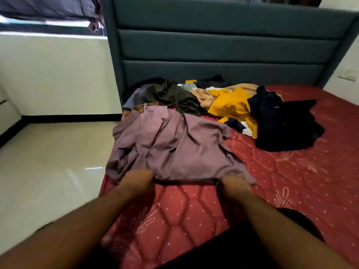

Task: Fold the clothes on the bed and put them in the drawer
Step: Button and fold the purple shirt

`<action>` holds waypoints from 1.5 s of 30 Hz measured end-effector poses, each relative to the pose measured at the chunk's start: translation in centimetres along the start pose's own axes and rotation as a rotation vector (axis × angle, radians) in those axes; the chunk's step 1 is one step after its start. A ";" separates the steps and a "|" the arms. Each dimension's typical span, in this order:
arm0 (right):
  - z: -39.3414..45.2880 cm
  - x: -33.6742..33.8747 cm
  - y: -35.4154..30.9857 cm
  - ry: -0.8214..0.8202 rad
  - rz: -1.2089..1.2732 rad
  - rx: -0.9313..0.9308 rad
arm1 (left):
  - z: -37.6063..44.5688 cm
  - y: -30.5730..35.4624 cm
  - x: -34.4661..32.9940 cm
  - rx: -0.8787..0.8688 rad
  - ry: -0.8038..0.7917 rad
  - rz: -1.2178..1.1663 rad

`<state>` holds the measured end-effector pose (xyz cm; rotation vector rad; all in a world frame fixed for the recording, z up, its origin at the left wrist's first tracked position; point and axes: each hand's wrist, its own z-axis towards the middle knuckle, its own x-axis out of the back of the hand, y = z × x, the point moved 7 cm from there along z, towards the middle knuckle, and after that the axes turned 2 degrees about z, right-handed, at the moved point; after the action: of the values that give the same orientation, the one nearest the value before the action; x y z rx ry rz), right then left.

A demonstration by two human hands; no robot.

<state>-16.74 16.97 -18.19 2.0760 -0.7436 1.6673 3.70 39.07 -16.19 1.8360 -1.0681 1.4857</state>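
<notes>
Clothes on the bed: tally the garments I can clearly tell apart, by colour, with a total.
Mauve garment, its near hem held by both hands: 1
Yellow garment: 1
Tan garment: 1
Olive-black garment: 1
Navy-black heap, pieces inseparable: 1
Total: 5

Dim indoor light | daylight from window [48, 24] at upper left | glare streak on glossy floor [48, 162] | both hands motion-blurred | wide-angle bending at edges
</notes>
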 end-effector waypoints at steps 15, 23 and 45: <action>2.4 1.6 1.7 0.239 0.224 -0.040 | 3.3 -1.5 -3.2 -0.133 0.520 -0.047; 1.5 3.3 2.7 0.364 0.647 -0.039 | 2.6 -5.1 0.7 0.059 0.606 -0.328; -4.5 40.8 -1.2 0.588 0.454 -0.080 | -6.8 -13.3 39.7 0.487 1.026 -0.634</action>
<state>-13.06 13.74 22.59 1.2961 -1.0902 2.2862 14.24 42.14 24.81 1.1506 0.3526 1.9471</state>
